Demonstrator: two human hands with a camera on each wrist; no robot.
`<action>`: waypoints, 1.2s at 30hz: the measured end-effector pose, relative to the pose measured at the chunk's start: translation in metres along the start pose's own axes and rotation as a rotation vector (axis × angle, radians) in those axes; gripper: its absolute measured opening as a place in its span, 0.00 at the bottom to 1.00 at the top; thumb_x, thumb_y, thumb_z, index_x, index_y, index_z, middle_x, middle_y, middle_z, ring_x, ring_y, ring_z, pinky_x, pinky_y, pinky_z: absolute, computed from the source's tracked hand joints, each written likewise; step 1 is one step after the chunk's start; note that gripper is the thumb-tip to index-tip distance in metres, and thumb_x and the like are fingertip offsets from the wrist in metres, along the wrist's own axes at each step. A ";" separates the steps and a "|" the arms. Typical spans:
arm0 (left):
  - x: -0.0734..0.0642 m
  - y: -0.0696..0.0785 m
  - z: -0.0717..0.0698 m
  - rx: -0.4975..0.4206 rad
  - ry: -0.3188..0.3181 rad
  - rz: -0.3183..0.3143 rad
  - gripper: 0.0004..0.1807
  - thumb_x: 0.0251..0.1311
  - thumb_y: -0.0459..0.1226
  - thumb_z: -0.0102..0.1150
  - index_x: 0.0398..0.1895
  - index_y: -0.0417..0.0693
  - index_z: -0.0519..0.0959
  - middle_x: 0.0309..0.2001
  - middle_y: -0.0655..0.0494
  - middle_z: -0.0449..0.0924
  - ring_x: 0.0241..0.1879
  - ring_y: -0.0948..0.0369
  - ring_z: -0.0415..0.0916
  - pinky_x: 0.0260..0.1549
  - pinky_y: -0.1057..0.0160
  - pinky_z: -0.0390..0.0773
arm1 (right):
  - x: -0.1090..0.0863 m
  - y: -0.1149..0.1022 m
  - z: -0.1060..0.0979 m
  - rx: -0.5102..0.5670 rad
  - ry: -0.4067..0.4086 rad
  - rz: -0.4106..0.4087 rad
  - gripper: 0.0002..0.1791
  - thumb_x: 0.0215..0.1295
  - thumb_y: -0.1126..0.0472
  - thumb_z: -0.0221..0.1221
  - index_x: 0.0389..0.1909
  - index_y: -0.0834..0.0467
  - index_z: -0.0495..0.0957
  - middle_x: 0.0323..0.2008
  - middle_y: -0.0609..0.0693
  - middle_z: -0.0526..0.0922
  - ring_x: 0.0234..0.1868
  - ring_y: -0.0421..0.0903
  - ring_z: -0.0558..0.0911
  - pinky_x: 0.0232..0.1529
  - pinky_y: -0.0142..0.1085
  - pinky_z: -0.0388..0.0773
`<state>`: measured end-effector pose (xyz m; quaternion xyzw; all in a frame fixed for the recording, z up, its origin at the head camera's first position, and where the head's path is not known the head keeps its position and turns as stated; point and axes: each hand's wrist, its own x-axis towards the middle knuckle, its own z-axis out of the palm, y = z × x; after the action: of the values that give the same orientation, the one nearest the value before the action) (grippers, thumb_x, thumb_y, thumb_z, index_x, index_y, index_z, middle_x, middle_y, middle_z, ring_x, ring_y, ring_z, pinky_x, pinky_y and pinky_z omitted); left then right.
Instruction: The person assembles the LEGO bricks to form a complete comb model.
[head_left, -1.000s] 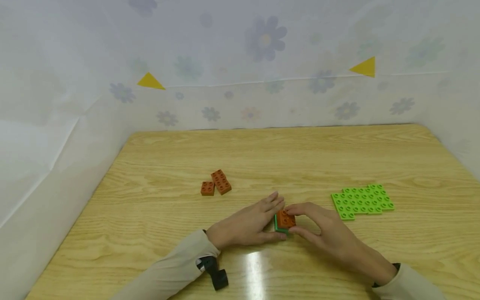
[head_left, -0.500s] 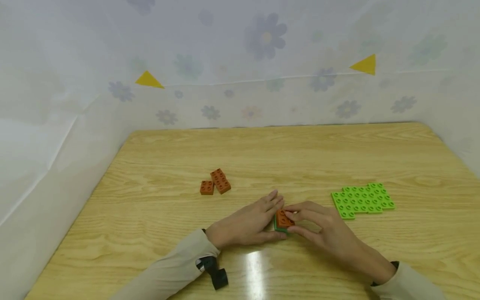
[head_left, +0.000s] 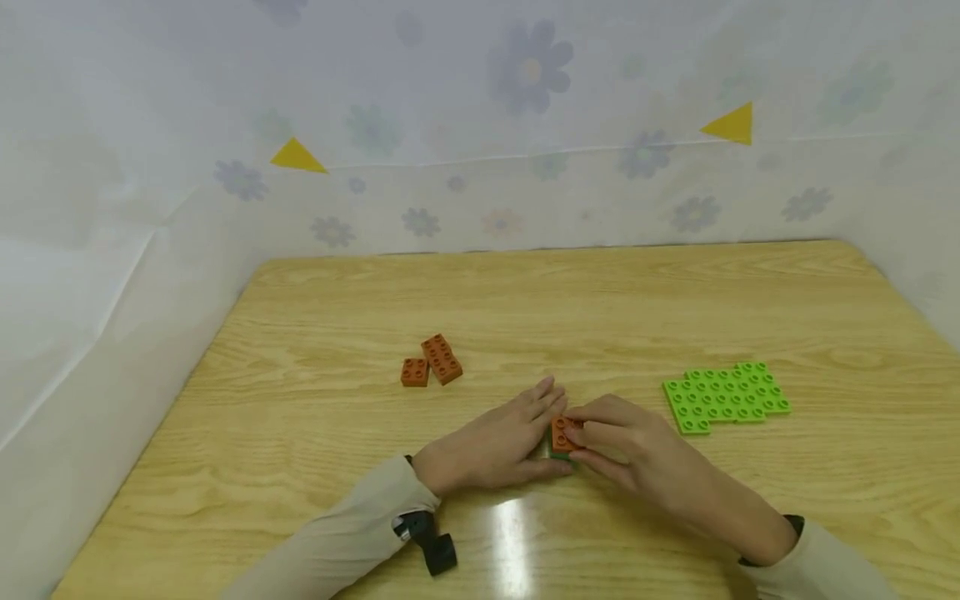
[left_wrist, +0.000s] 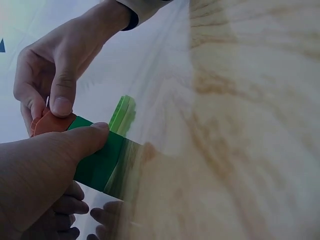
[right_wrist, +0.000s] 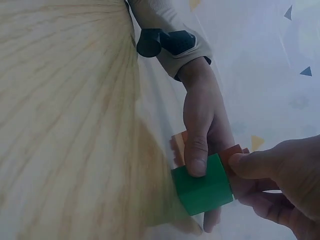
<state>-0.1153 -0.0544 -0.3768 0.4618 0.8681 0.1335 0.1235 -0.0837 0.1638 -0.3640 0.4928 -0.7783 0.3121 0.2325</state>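
A reddish-brown toy brick (head_left: 561,434) with round studs sits on a taller green block (right_wrist: 205,191) near the front of the table. My left hand (head_left: 498,447) holds the green block, its thumb along the near face and its fingers extended along the far side. From the right, my right hand (head_left: 641,446) pinches the brown brick between thumb and fingers, one fingertip over the studs. In the left wrist view, the green block (left_wrist: 97,164) stands on the tabletop with the brown brick (left_wrist: 54,121) on top, partly behind the fingers.
Two more brown bricks lie at the back left: a small square one (head_left: 415,372) and a longer one (head_left: 442,359). A light-green studded plate arrangement (head_left: 726,396) lies at the right. White flowered sheeting (head_left: 450,192) stands behind the wooden table (head_left: 540,308).
My right hand has shifted slightly left with the brown brick, which now covers more of the green block. Its fingers hide more of the studs. The left hand stays nearly still.
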 end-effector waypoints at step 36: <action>-0.029 0.017 -0.014 0.195 0.470 0.285 0.23 0.63 0.38 0.61 0.58 0.34 0.75 0.58 0.41 0.76 0.59 0.51 0.74 0.59 0.66 0.70 | -0.004 -0.003 0.000 -0.010 0.019 -0.008 0.20 0.74 0.56 0.50 0.42 0.67 0.84 0.45 0.59 0.83 0.44 0.53 0.85 0.52 0.27 0.76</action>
<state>-0.0911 -0.0711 -0.3547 0.5454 0.8080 0.1687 -0.1459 -0.0795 0.1653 -0.3654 0.4915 -0.7757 0.3121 0.2436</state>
